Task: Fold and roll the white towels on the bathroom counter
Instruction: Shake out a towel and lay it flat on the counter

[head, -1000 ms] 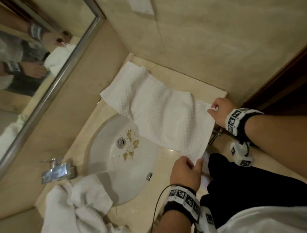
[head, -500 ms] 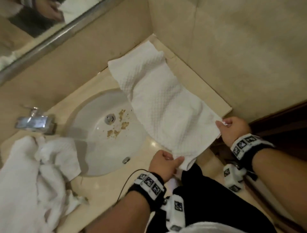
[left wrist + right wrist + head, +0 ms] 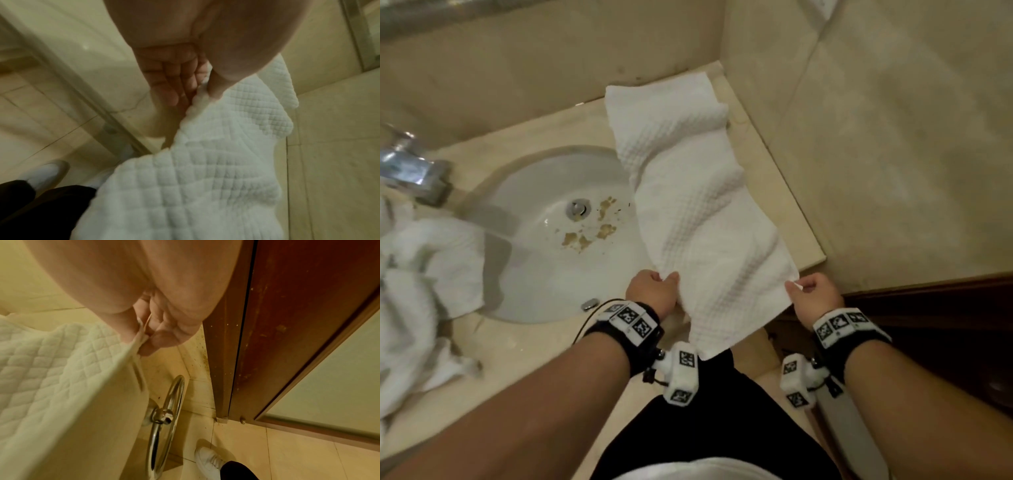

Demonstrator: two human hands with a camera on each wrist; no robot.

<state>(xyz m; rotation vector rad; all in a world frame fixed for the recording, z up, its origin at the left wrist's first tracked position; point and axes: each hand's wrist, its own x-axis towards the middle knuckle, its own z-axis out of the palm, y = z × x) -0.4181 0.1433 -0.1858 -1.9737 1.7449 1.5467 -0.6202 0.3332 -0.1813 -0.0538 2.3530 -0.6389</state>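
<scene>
A white waffle-weave towel (image 3: 698, 205) stretches from the counter's back right corner toward me, folded lengthwise into a narrow strip, its near end hanging off the counter edge. My left hand (image 3: 654, 287) pinches the towel's near left edge; the left wrist view shows thumb and fingers (image 3: 174, 87) clamped on the towel (image 3: 205, 170). My right hand (image 3: 811, 291) pinches the near right corner, and the right wrist view shows the hem of the towel (image 3: 61, 369) nipped between my fingertips (image 3: 156, 337).
The white sink basin (image 3: 544, 240), with brown stains near its drain, lies left of the towel. A chrome faucet (image 3: 410, 171) stands at the far left. Crumpled white towels (image 3: 421, 291) are heaped on the beige counter (image 3: 524, 342). A wooden door frame (image 3: 267, 321) and a chrome towel ring (image 3: 166, 415) are on my right.
The towel has narrowed from a wide spread into a lengthwise strip. My two hands came closer together at its near end, and my head view swung left and downward.
</scene>
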